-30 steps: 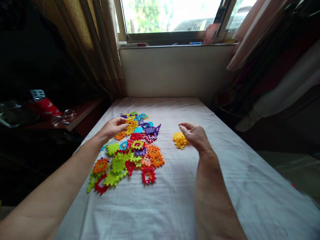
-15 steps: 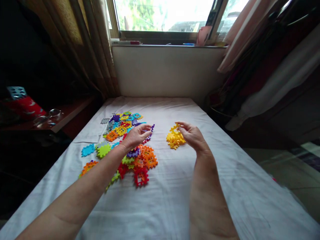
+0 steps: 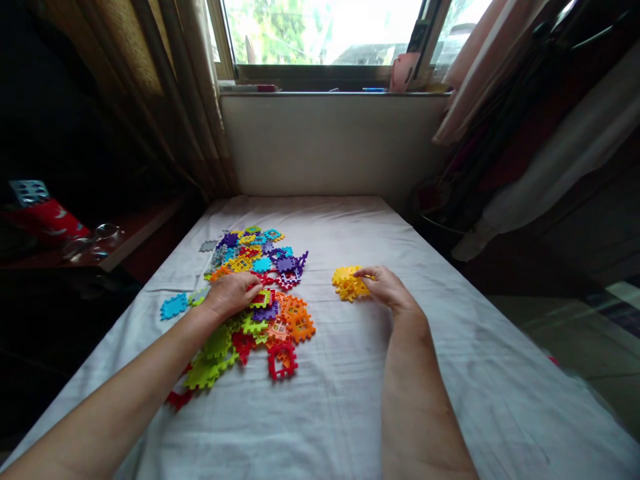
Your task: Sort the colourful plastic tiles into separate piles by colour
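Over the mixed pile of colourful plastic interlocking tiles (image 3: pixel 293 320), my left hand (image 3: pixel 231 293) has its thumb and fingers drawn together. Its fingertips are beside a lime-green frame-shaped tile (image 3: pixel 267 300); what they hold, if anything, is hidden. To the right, a small heap of yellow interlocking tiles (image 3: pixel 347 287) lies apart. My right hand (image 3: pixel 386 287) reaches that heap from its right side, thumb and forefinger pinched at the edge of a yellow tile (image 3: pixel 345 273) on top. Purple tiles (image 3: pixel 287 265) and an orange tile (image 3: pixel 301 327) lie on the pile's right side.
A white sheet (image 3: pixel 340 400) covers the bed. One blue tile (image 3: pixel 174 307) lies left of the pile. Glasses (image 3: pixel 95 241) and a red container (image 3: pixel 47 221) stand on a dark side table. A curtain hangs at left, clothes at right, below a window with a pink cup (image 3: pixel 403 72).
My left hand has moved left and nearer, away from the purple tiles onto the pile's middle. My right hand has lowered, and the raised yellow tile now lies flatter on the heap.
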Motion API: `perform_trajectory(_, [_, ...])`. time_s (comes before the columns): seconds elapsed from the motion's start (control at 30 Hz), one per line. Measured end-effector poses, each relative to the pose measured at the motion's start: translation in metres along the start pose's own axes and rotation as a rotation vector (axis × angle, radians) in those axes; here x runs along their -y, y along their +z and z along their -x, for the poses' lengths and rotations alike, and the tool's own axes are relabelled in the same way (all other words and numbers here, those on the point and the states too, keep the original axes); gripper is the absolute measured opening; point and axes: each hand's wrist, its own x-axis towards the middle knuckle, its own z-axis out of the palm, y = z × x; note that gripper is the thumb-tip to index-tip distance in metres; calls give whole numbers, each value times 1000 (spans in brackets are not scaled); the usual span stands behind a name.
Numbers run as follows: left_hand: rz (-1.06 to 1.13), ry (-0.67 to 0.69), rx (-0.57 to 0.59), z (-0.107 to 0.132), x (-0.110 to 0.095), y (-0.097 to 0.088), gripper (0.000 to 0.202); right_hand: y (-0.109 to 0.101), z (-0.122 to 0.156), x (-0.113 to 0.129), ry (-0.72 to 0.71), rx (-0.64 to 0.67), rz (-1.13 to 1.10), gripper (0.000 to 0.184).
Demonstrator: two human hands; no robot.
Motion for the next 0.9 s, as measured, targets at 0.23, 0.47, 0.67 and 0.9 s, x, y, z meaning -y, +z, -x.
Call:
perform_trajectory(0.23, [-87,-208,-88,-26,36,-11,38,-5,-2,-2,16,-218,46,34])
perform_trajectory(0.47, [-253,-317,-16,-49,44,-3,48,-15,-1,-2,-22,-366,-96,32])
perform_trajectory(0.67, [-268,-260,-91,-43,39,-1,42,-28,5,2,26,-473,-154,32])
perform_trajectory(0.9, [304,-237,-274,-42,14,-11,26,-31,9,26,61,-350,-229,30])
